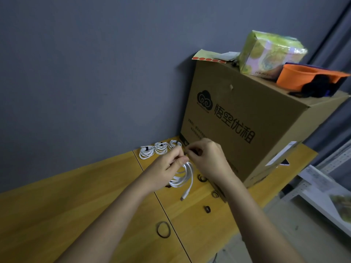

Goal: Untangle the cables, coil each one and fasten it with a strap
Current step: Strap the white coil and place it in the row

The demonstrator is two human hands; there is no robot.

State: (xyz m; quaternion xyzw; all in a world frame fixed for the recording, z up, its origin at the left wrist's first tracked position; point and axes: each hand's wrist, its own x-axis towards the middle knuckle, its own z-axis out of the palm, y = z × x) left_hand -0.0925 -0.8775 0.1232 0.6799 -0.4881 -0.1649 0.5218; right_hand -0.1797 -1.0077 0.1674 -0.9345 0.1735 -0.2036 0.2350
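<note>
Bare forearms reach in from the bottom edge, nearest the lens, across the wooden tabletop [76, 202] toward a large cardboard box [247, 133] that stands against the grey wall and carries a tissue pack [269, 52] and an orange container [296, 76].

Smaller than the box, the left hand [167, 164] has its fingers curled round the top of a white cable coil [184, 177], which hangs from it with its plug end [182, 197] trailing onto the tabletop. Just beside it, the right hand [207, 158] is pinched on something dark at the top of that coil, apparently a strap; the detail is too small to be sure.

Smaller again, three strapped white coils [160, 149] lie in a row near the wall, each with a dark band round it. These look finished.

Smallest are the loose dark strap rings: one large loop [163, 229] near the seam of the tabletop, and others [207, 209] scattered near the box.

By my reading, three cables are done and the fourth is coiled and being fastened. No tangled cable shows elsewhere, so this may be the last, though spare straps remain.
</note>
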